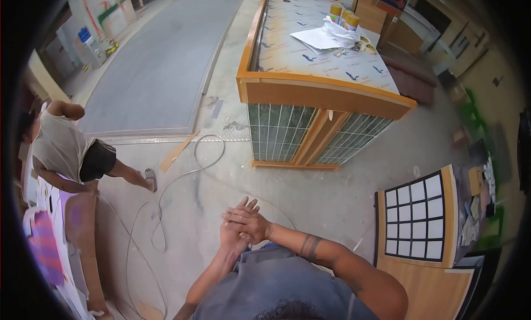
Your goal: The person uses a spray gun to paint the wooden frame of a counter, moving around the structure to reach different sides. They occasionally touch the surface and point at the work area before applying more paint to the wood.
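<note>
My hands are pressed together in front of my body, above the bare concrete floor. My right hand (253,223) lies across my left hand (232,235), its fingers stretched out to the left. Beyond it, fingertips that look like my left hand's point forward. Part of the left palm and fingers is hidden under the right. I see no object in either hand.
Ahead stands a wood-trimmed cabinet (326,96) with glass panels; cans, a white cloth (342,33) and paper sit on top. A gridded panel (415,216) is at right. A hose (160,209) winds over the floor. At left, a person (66,140) stands beside a table.
</note>
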The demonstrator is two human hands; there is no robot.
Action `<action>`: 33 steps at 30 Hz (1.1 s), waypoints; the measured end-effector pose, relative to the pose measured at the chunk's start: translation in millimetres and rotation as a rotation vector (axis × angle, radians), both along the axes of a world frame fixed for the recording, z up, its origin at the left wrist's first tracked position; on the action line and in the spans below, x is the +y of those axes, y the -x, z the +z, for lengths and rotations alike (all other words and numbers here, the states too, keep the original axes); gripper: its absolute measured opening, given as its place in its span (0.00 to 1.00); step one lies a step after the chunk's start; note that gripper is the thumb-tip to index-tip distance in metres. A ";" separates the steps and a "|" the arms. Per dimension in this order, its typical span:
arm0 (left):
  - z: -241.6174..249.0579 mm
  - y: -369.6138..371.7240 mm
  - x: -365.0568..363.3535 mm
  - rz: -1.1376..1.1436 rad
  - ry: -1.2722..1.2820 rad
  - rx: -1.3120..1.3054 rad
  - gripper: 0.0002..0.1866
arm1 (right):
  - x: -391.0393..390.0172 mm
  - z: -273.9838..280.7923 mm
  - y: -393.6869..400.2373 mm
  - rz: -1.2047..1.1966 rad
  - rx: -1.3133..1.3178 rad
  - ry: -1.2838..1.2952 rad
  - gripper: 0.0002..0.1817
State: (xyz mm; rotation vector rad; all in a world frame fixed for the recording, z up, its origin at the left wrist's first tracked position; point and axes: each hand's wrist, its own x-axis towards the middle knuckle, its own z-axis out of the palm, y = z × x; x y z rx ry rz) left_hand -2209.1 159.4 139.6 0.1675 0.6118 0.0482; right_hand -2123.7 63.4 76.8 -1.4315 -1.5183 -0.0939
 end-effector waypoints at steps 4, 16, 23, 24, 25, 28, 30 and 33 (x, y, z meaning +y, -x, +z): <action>-43.9 -35.2 59.5 -0.187 0.111 -0.274 0.33 | 7.7 -71.6 -57.9 -0.402 0.121 0.240 0.26; -37.6 -152.3 397.2 -0.531 -1.325 0.022 0.05 | -64.6 -235.9 -76.7 -1.243 2.015 0.929 0.16; -62.6 -281.9 478.0 -0.662 -1.392 0.099 0.05 | 50.4 -222.3 -85.2 -1.205 1.830 0.493 0.15; -70.7 -306.0 478.2 -0.699 -1.411 0.079 0.06 | 72.5 -213.4 -89.4 -1.195 1.838 0.438 0.15; -82.1 -327.2 479.3 -0.737 -1.431 0.059 0.06 | 90.7 -206.5 -93.9 -1.260 1.704 0.538 0.14; -138.2 -383.5 494.1 -0.947 -1.490 -0.023 0.06 | 120.2 -251.5 -96.1 -1.375 1.322 0.780 0.17; -167.5 -403.0 511.5 -1.082 -1.667 0.052 0.07 | 137.1 -231.2 -118.7 -1.372 1.748 0.610 0.17; -249.4 -399.2 584.7 -1.163 -1.339 0.098 0.07 | 149.1 -224.4 -149.0 -1.219 2.074 0.229 0.13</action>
